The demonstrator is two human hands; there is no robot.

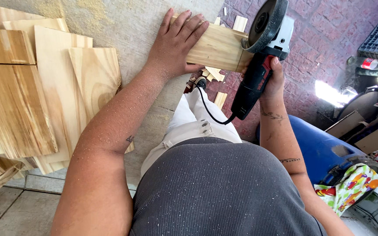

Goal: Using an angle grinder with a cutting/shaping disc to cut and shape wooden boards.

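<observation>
My left hand point(175, 43) lies flat with fingers spread on a pale wooden board point(217, 49) that sticks out past the edge of a plywood worktop point(123, 22). My right hand point(271, 83) grips the black and red body of an angle grinder point(263, 48). The grinder's disc and grey guard sit against the board's right end. A black power cord point(208, 109) hangs from the tool's tail across my white trousers. Sawdust speckles my left forearm and grey shirt.
Several cut pine boards point(44, 87) are stacked at the left on the worktop. Small wood offcuts point(221, 98) lie on the red brick floor below. A blue barrel point(316, 144), a colourful cloth point(351, 185), a plastic bottle point(372, 64) and cardboard pieces stand at the right.
</observation>
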